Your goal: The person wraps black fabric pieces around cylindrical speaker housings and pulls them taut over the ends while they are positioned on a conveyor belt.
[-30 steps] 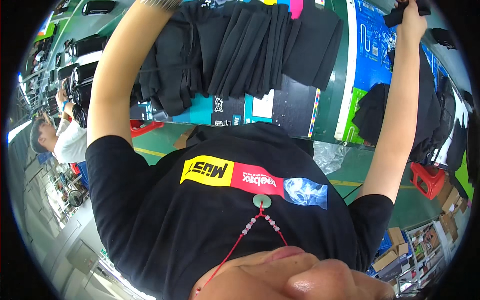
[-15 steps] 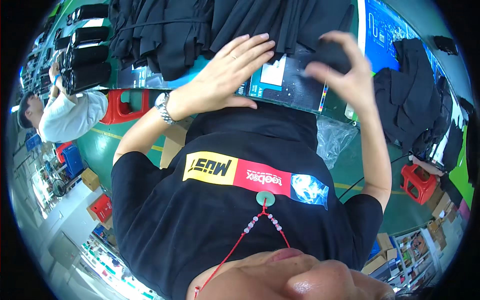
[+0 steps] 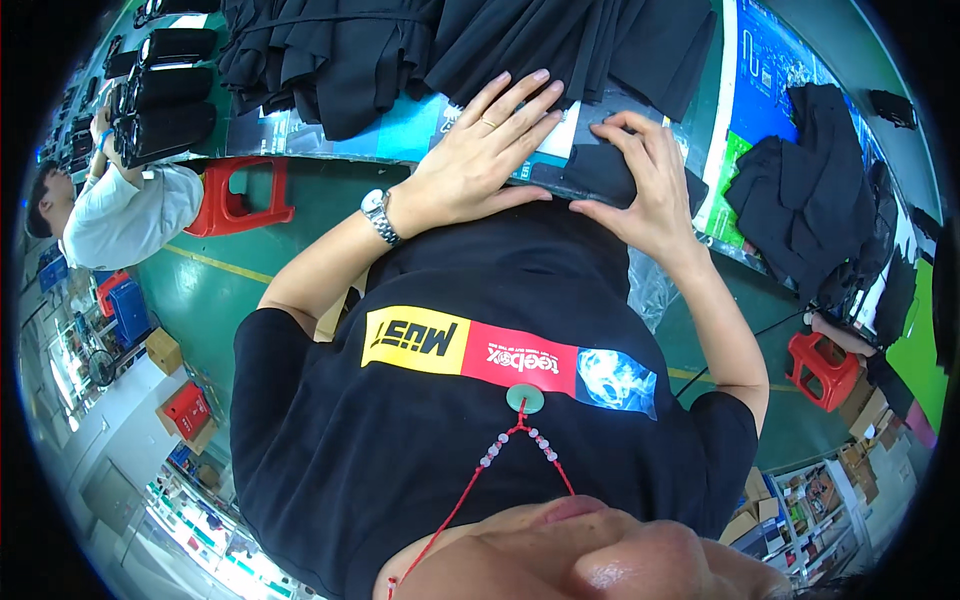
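My left hand lies palm down at the table's near edge, its fingers stretched toward the stacked black cloth pieces and its thumb pointing right. A single dark cloth piece lies at the near edge, just right of that hand. My right hand is bent around this piece, fingertips on its far side and thumb at its near edge. The cloth's right part is hidden beneath the palm.
Another tied black cloth bundle lies at the far left of the table, near rolled black items. A black cloth heap is at right. Red stools stand on the floor. At left, a person in white works.
My right hand has come nearer and to the left, bringing the dark cloth piece to the table's near edge. My left hand has shifted slightly right and stays flat.
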`<state>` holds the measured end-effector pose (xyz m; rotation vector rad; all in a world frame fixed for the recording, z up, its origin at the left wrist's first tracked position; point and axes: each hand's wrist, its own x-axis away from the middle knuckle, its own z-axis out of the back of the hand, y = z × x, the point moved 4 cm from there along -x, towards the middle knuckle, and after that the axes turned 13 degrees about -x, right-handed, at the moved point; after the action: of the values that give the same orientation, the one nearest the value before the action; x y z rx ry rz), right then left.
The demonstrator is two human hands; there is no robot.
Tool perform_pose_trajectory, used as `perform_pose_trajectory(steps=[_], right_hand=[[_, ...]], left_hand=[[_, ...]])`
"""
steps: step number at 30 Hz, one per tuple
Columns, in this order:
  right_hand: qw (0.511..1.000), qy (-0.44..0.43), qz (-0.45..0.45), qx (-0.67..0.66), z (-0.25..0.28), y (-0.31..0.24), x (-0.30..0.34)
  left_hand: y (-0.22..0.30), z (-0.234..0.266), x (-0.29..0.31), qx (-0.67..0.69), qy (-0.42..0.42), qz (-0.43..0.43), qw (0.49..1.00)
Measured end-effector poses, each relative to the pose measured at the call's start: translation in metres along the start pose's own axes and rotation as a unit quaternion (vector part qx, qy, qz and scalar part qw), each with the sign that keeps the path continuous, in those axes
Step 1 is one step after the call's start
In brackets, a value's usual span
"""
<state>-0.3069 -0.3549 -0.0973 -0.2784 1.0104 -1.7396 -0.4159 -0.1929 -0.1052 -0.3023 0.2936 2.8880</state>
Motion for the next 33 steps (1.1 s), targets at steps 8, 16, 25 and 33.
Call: perform_pose_trajectory(steps=[8,16,25,33], right_hand=[[0.998,-0.061,0.025,-0.015,0.002,0.001,0.006],[0.998,-0.027,0.055,0.035,-0.006,-0.001,0.018],[0.995,0.012,0.095,0.001,0.005,-0.002,0.002],[0.765,0.134,-0.16,-0.609,0.034,0.004,-0.046]], left_hand=[[-0.003,-0.005,0.006,-0.011,0.024,-0.007,1.0],[0.007,-0.005,0.005,-0.026,0.047,-0.021,0.998],[0.0,0.004,0.002,-0.011,0.094,-0.019,0.995],[-0.007,0.03,-0.014,0.175,0.118,0.056,0.976]])
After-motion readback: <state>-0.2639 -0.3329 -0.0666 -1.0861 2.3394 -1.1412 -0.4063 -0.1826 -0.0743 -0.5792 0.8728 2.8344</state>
